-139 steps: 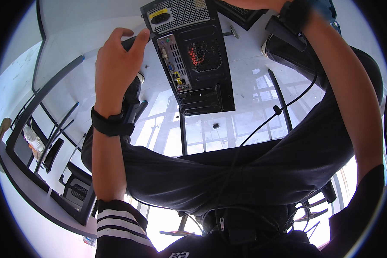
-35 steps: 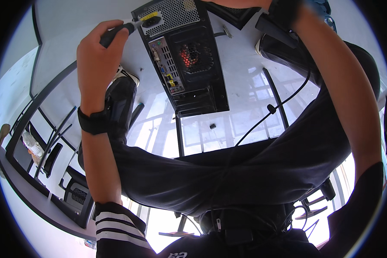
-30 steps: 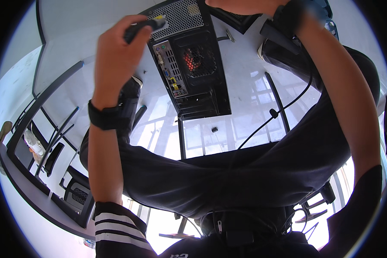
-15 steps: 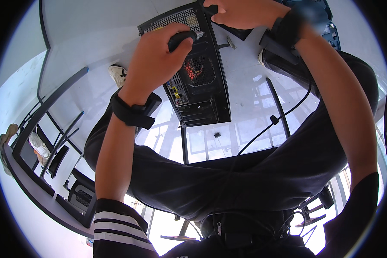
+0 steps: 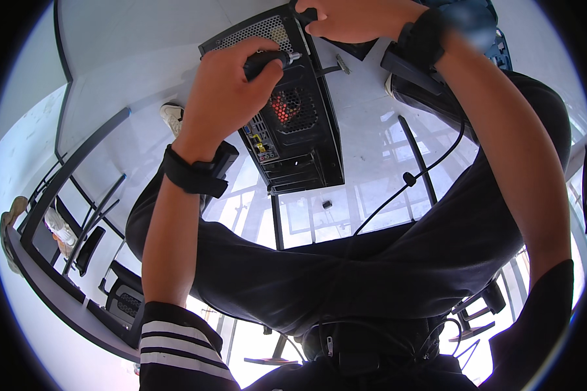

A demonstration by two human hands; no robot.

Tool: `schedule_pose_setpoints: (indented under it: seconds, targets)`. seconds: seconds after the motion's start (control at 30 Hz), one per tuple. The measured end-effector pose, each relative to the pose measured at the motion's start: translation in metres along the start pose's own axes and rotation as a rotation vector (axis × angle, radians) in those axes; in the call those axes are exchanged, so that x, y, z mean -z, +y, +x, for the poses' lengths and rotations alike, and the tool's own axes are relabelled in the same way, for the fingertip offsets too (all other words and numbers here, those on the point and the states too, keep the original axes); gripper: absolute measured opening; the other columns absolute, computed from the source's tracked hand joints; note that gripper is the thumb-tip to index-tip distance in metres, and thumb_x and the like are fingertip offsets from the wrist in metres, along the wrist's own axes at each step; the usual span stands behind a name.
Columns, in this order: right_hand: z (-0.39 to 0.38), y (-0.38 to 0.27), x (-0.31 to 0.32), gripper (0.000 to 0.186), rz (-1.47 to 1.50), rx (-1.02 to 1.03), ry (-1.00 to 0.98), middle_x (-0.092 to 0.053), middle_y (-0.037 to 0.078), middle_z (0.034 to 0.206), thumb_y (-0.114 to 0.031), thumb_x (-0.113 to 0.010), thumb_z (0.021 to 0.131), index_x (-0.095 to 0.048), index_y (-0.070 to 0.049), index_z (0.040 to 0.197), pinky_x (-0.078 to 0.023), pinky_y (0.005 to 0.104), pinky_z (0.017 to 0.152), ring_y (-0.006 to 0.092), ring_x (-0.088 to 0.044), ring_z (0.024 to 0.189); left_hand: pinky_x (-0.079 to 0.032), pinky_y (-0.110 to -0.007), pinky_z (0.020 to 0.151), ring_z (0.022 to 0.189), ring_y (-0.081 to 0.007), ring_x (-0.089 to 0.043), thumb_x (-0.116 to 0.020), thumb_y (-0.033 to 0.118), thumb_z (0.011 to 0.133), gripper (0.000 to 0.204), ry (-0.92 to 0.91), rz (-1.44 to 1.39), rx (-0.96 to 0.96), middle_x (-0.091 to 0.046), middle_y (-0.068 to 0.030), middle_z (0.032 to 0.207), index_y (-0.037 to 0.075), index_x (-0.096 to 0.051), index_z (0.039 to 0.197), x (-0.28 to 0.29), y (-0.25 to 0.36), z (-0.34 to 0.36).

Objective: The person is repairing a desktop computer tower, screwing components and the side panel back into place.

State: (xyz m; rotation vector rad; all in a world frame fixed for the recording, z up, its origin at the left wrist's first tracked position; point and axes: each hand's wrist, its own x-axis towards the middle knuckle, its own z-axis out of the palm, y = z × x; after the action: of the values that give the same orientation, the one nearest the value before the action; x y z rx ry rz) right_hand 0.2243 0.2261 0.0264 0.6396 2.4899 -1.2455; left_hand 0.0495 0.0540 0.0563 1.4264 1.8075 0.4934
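Observation:
A black computer case (image 5: 329,163) lies at upper centre, rear facing me, showing a mesh grille (image 5: 254,29), a red-lit fan vent (image 5: 287,107) and a port strip (image 5: 262,146). My left hand (image 5: 222,91) is closed round a black-handled screwdriver-like tool (image 5: 261,65), its silver end over the right edge of the case's upper part. That hand covers part of the grille and ports. My right hand (image 5: 359,19) has curled fingers at the case's top right corner, on something dark that I cannot make out.
My bent dark-trousered legs (image 5: 346,280) surround the near side, a cable (image 5: 385,208) crossing above them. A small metal bracket (image 5: 342,65) lies right of the case, a blue tool box (image 5: 502,49) farther right. Black metal frames (image 5: 104,130) and a mesh chair (image 5: 124,300) are left.
My left hand has moved right and down with the tool, from beside the power socket across the grille to the case's right edge. My right hand has shifted left, fingers curling at the corner.

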Motion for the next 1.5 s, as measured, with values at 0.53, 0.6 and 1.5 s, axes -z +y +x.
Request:
schedule_pose_setpoints:
  seconds: [0.53, 0.6, 1.5]
  targets:
    - [0.003, 0.001, -0.004, 0.032, -0.073, -0.021, 0.011, -0.071, 0.029, 0.100, -0.020, -0.054, 0.092, -0.067, 0.005, 0.109, -0.053, 0.0518, 0.085, 0.0455, -0.069, 0.096, -0.053, -0.030, 0.060, 0.062, -0.0188, -0.069, -0.069, 0.021, 0.088, 0.030, 0.042, -0.089, -0.051, -0.074, -0.0132, 0.079, 0.003, -0.061, 0.111, 0.005, -0.004, 0.001]
    - [-0.001, -0.006, 0.003, 0.032, -0.045, -0.016, -0.013, -0.071, 0.029, 0.100, -0.020, -0.055, 0.093, -0.067, 0.005, 0.109, -0.053, 0.0515, 0.085, 0.0453, -0.069, 0.096, -0.053, -0.030, 0.059, 0.062, -0.0175, -0.068, -0.069, 0.021, 0.088, 0.031, -0.010, -0.113, -0.024, -0.074, -0.0131, 0.080, 0.004, -0.059, 0.111, 0.008, -0.006, 0.000]
    - [0.014, 0.013, -0.008, 0.033, -0.194, 0.076, 0.065, -0.071, 0.029, 0.100, -0.020, -0.056, 0.090, -0.069, 0.006, 0.105, -0.054, 0.0506, 0.084, 0.0457, -0.069, 0.096, -0.055, -0.025, 0.060, 0.065, -0.0171, -0.075, -0.082, 0.024, 0.085, 0.032, 0.064, 0.075, -0.149, -0.076, -0.0091, 0.076, 0.003, -0.069, 0.104, 0.001, 0.000, -0.001]
